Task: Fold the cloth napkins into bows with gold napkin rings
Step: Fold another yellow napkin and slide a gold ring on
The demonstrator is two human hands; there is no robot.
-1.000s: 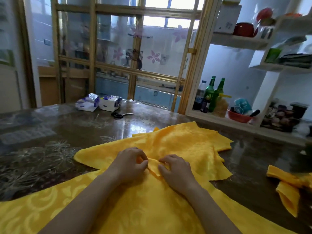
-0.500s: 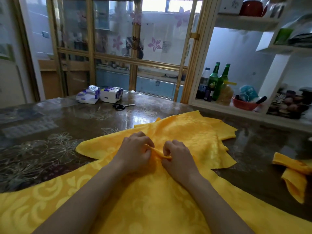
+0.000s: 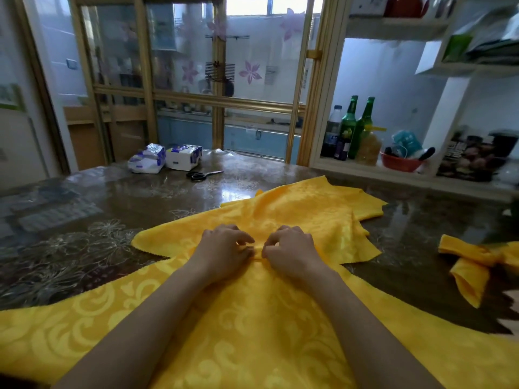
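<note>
Yellow patterned cloth napkin (image 3: 261, 310): left hand (image 3: 224, 249) and right hand (image 3: 290, 249) both pinch its centre pleat. Hands have drawn closer; bow waist is likely forming.

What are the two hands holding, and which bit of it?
The left hand and right hand each pinch the yellow napkin at a small bunched fold right between them.

We see the left hand (image 3: 224, 252) and right hand (image 3: 290, 249) close together on a yellow napkin (image 3: 252, 332), each pinching a raised fold between them. On the dark surface (image 3: 84, 220), a folded yellow bow (image 3: 474, 265) lies well to the right; scissors (image 3: 203, 174) rest beside two tissue packs (image 3: 165, 161) beyond.
</note>
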